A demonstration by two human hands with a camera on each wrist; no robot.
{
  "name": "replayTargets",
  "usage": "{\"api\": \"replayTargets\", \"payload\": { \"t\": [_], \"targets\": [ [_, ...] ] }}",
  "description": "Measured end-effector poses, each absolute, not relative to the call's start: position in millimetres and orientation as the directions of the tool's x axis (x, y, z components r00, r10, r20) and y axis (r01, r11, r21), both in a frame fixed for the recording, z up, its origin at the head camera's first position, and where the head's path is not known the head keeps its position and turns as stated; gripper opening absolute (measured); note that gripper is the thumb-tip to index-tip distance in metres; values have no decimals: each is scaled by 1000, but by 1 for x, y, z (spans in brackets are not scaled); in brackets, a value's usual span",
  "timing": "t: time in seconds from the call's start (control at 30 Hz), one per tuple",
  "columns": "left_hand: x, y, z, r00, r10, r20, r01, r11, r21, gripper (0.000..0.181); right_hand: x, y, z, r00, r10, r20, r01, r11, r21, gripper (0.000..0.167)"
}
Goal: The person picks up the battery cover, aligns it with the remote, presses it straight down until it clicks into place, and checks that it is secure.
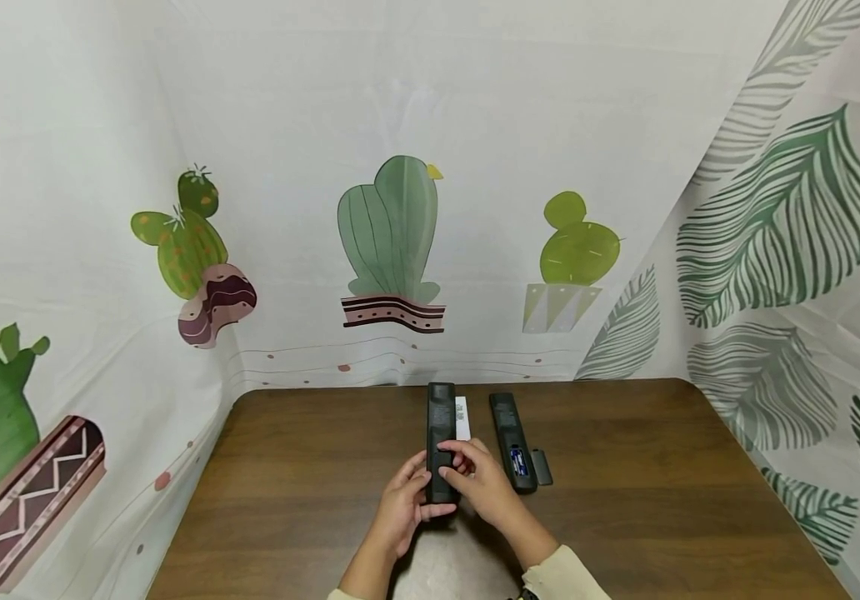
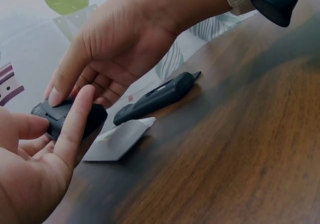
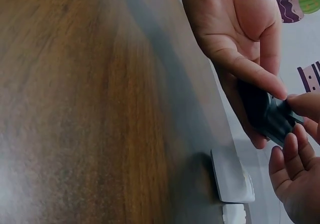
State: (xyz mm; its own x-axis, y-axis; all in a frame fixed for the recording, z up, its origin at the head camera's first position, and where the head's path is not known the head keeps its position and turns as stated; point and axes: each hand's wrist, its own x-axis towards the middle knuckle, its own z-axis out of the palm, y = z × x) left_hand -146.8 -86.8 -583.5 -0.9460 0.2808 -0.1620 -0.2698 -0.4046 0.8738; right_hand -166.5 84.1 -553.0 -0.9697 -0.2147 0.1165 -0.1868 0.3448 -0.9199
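A black remote control (image 1: 441,412), its back facing up, is gripped by my left hand (image 1: 402,504) with the thumb and fingers along its sides. My right hand (image 1: 486,487) has thumb and fingers at the lower back of this remote, pinching the battery cover (image 3: 295,117), which looks slightly raised in the right wrist view. The fingers partly hide the compartment. Just right of the hands lies a second black remote (image 1: 506,417), its battery compartment open with blue batteries (image 1: 520,461) inside. A loose black battery cover (image 1: 542,467) rests against its side.
Behind the held remote lies a flat white item (image 1: 463,417) with small print; its kind is unclear. A smaller white piece (image 3: 234,214) is beside it in the right wrist view. The brown wooden table (image 1: 310,467) meets a printed cloth backdrop (image 1: 490,100).
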Motion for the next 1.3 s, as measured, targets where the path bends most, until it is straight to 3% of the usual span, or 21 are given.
{"api": "replayTargets", "payload": {
  "t": [0.9,1.07,1.3],
  "targets": [
    [-146,-87,-593,-948,279,-154,-257,-380,889,59,-165,82,-561,-958,-183,219,-269,317,-910,34],
    [-147,-86,-592,-950,267,-162,-259,-384,886,61,-171,82,-562,-978,-102,185,-207,297,-932,40],
    [-147,-85,-590,-949,270,-161,-262,-394,881,62,-173,82,-555,-997,-81,-7,-14,255,-967,58]
  ]
}}
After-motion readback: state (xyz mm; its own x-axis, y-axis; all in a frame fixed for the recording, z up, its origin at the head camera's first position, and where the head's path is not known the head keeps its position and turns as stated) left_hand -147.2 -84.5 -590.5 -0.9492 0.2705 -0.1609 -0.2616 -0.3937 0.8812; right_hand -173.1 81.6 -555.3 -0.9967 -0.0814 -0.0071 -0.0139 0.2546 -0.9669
